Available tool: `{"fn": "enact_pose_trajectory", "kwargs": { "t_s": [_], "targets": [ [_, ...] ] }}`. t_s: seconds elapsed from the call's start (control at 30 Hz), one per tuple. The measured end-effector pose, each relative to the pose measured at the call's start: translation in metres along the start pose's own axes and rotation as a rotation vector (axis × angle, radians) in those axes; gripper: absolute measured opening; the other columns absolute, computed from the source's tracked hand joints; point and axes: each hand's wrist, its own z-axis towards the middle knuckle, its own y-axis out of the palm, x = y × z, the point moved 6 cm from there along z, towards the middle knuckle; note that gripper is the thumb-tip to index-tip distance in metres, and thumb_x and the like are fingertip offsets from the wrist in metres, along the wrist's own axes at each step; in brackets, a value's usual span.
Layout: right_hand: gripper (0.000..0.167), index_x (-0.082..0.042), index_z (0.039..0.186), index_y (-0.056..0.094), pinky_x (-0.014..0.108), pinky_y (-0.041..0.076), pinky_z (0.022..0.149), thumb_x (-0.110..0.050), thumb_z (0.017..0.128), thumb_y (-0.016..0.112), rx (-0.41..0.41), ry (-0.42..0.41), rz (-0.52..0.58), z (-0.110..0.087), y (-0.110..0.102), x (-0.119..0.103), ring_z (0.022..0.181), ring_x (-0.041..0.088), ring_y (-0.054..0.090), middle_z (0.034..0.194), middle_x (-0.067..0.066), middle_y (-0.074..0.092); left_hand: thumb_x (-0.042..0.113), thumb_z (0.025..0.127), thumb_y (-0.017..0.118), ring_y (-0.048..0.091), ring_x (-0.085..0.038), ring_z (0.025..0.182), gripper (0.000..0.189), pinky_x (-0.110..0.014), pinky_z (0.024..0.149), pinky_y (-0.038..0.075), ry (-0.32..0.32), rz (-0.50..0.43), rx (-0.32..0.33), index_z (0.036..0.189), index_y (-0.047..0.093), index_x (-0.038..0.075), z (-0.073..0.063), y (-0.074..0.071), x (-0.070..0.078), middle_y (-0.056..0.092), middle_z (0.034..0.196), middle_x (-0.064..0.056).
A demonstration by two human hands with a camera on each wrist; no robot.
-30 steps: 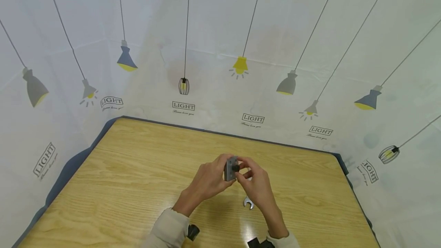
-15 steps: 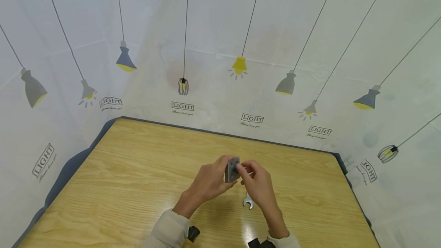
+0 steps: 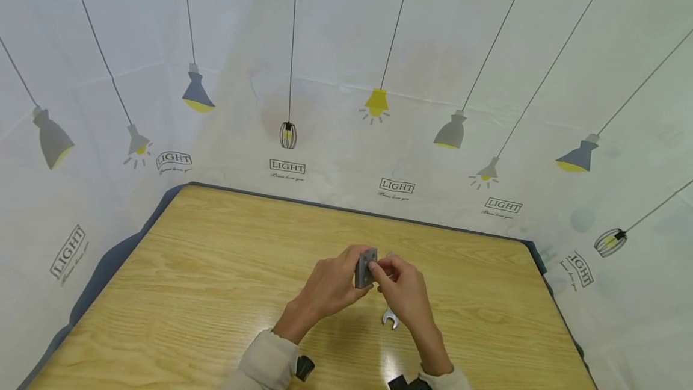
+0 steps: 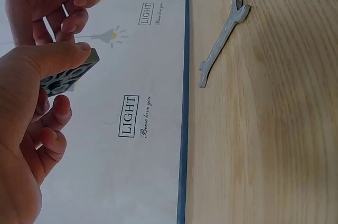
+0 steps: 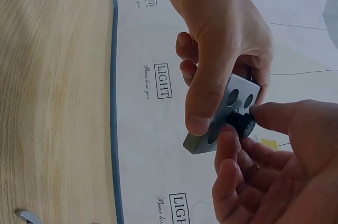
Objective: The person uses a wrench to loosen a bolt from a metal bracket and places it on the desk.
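My left hand (image 3: 330, 281) grips a grey metal block (image 3: 364, 271) by its edges, raised above the table. Round holes show in the block's face in the right wrist view, and the left thumb (image 5: 203, 100) lies along one side. A black bolt (image 5: 244, 124) with a round head stands out from that face. My right hand (image 3: 407, 294) pinches its head between thumb and fingers, which hide it in the head view. From the left wrist view, the block's other face shows dark recesses, partly covered by the left thumb.
An open-ended wrench (image 4: 224, 39) lies on the wooden table (image 3: 216, 257), below and beyond the right hand. Behind the table's blue edge hangs a white cloth (image 3: 335, 155) printed with lamps. Dark cameras sit at both wrists, near the pale sleeves (image 3: 265, 360).
The right thumb and fingers have shifted around the bolt head, which showed in the head view a second ago and is now covered. The block has moved slightly right and down.
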Motion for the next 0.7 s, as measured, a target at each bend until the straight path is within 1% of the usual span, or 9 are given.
{"fn": "enact_pose_trajectory", "kwargs": {
  "t_s": [0.13, 0.37, 0.7],
  "targets": [
    [0.014, -0.005, 0.096, 0.073, 0.025, 0.051, 0.056, -0.018, 0.093, 0.070, 0.000, -0.003, -0.010, 0.0000, -0.0008, -0.0008, 0.062, 0.012, 0.062, 0.078, 0.007, 0.069, 0.029, 0.078, 0.085, 0.063, -0.007, 0.070, 0.069, -0.019, 0.056, 0.047, 0.001, 0.000, 0.001, 0.134, 0.049, 0.010, 0.0002, 0.0010, -0.0003, 0.067, 0.112, -0.004],
    [0.015, -0.006, 0.102, 0.073, 0.025, 0.051, 0.056, -0.017, 0.092, 0.070, -0.003, -0.010, -0.017, -0.0009, -0.0007, -0.0022, 0.064, 0.010, 0.062, 0.089, 0.007, 0.072, 0.030, 0.079, 0.085, 0.064, -0.007, 0.072, 0.069, -0.020, 0.057, 0.048, -0.007, -0.003, -0.012, 0.134, 0.049, 0.010, 0.0009, 0.0015, -0.0011, 0.067, 0.113, -0.004],
    [0.013, -0.009, 0.102, 0.074, 0.024, 0.048, 0.055, -0.017, 0.090, 0.073, -0.002, -0.023, -0.048, -0.0004, -0.0018, -0.0037, 0.062, 0.011, 0.058, 0.088, 0.005, 0.071, 0.029, 0.079, 0.085, 0.063, -0.007, 0.069, 0.068, -0.021, 0.056, 0.048, -0.007, -0.001, -0.009, 0.134, 0.049, 0.009, 0.0005, 0.0003, -0.0018, 0.067, 0.112, -0.004]
  ]
}}
